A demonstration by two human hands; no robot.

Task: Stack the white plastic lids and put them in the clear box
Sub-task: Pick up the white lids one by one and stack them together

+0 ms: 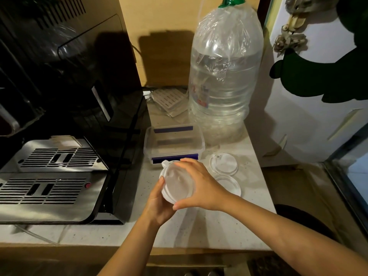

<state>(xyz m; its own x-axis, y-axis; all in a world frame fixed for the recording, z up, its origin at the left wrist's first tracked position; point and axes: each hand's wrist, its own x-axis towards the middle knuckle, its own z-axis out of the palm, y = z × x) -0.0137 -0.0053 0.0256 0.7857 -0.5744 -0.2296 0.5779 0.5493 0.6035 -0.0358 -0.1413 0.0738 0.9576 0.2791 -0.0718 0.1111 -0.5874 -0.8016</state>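
Observation:
A stack of white plastic lids [176, 182] is held tilted above the counter, just in front of the clear box [173, 143]. My left hand [159, 204] cups the stack from below and the left. My right hand [196, 186] grips it from the top and right, fingers on its rim. The clear box is open, with purple clips at front and back, and looks empty. Two more white lids lie flat on the counter to the right: one with a tab [223, 163] and a second lid [229, 184] partly hidden by my right wrist.
A black coffee machine [65, 96] with metal drip trays [49, 176] fills the left side. A big clear water bottle [223, 76] stands behind the box. A white fridge [318, 116] rises on the right. The counter's front edge [179, 248] runs below my arms.

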